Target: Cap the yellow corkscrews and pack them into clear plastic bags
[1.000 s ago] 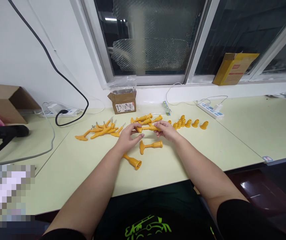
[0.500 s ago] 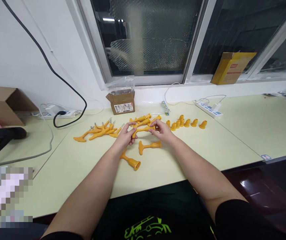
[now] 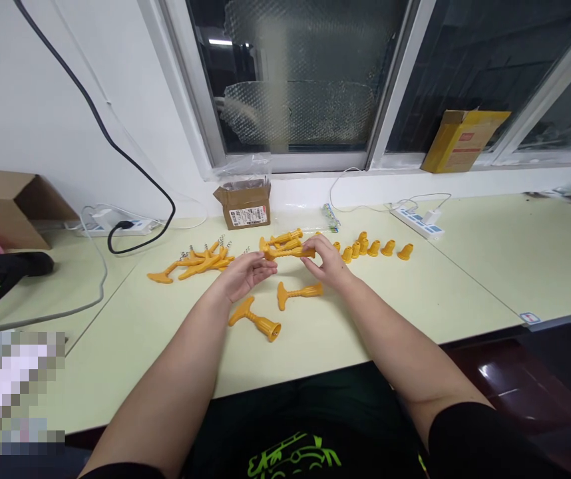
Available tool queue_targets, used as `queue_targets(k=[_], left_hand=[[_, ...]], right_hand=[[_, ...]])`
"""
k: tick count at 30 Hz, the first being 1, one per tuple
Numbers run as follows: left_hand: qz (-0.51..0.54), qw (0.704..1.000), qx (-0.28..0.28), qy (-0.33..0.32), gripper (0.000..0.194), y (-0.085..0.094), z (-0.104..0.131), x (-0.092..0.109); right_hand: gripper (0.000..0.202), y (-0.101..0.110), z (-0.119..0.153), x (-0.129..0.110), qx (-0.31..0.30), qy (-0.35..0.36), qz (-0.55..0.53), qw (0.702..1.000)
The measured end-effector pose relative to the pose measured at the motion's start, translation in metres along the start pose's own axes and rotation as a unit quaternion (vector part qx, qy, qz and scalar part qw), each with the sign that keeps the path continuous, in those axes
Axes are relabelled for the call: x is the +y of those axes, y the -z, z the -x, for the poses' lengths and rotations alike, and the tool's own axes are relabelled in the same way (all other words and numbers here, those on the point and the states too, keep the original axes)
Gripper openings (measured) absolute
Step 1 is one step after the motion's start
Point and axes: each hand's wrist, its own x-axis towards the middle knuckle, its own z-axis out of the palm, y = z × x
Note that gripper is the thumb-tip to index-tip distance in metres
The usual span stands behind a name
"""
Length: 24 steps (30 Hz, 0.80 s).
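Fingers [image 3: 264, 266] have uncurled on the person's left hand [image 3: 243, 274]: half a second ago they wrapped the crossbar of the yellow tool [image 3: 285, 253], and now they spread loosely beside that end. Whether a fingertip touches it, I can't tell from here. The right hand [image 3: 329, 263] pinches the opposite end, so I'd judge that it now carries the tool, which lies nearly level between the two hands, in front of similar yellow pieces [image 3: 288, 236]. Taking the held tool as the clock's centre, one like piece [image 3: 299, 291] lies on its side near half past five, and another [image 3: 263, 324], its bell mouth toward the person, at seven. Nine o'clock has the heap of handles [image 3: 205, 261] with wire spirals poking up; three has the small yellow cups [image 3: 374, 248]. All this sits on a pale green table [image 3: 440, 286]. Against the wall, a little carton [image 3: 249, 216] stands between ten and eleven, and a power strip [image 3: 418, 223] lies between two and three. Dark window panes [image 3: 305, 113] fill twelve, with a yellow box [image 3: 465, 143] leaning toward two.
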Motion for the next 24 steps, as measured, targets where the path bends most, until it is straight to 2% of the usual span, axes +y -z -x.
queue_targets(k=[3,7,10,13,15,17,19,21,24], left_hand=[[-0.098,0.995,-0.022,-0.029,0.032,0.004,-0.001,-0.005],[-0.137,0.990,-0.006,-0.009,0.044,0.008,-0.007,-0.013],[-0.127,0.992,0.010,-0.012,0.039,0.006,-0.013,-0.018],[-0.087,0.994,0.021,-0.066,0.024,0.005,-0.015,-0.020],[-0.093,0.989,0.032,-0.107,0.026,0.006,-0.015,-0.020],[-0.160,0.974,0.029,-0.156,0.043,0.008,-0.012,-0.020],[-0.248,0.947,0.002,-0.204,0.056,0.009,-0.010,-0.020],[-0.306,0.925,-0.022,-0.226,0.048,0.009,-0.009,-0.022],[-0.317,0.926,-0.001,-0.205,0.040,0.008,-0.010,-0.022]], right_hand=[[0.024,0.000,0.001,0.002,-0.003,-0.001,-0.001,1.000],[0.032,-0.005,0.002,0.006,-0.012,0.006,0.005,1.000],[0.030,-0.010,0.003,0.011,-0.001,0.032,-0.006,0.999],[0.030,-0.013,0.004,0.013,0.002,0.029,-0.019,0.999],[0.030,-0.013,0.005,0.013,0.005,0.007,-0.029,1.000],[0.030,-0.013,0.006,0.011,0.008,-0.023,-0.043,0.999],[0.030,-0.014,0.007,0.011,0.006,-0.053,-0.057,0.997],[0.029,-0.014,0.007,0.011,0.001,-0.069,-0.068,0.995],[0.024,-0.014,0.007,0.012,-0.006,-0.060,-0.076,0.995]])
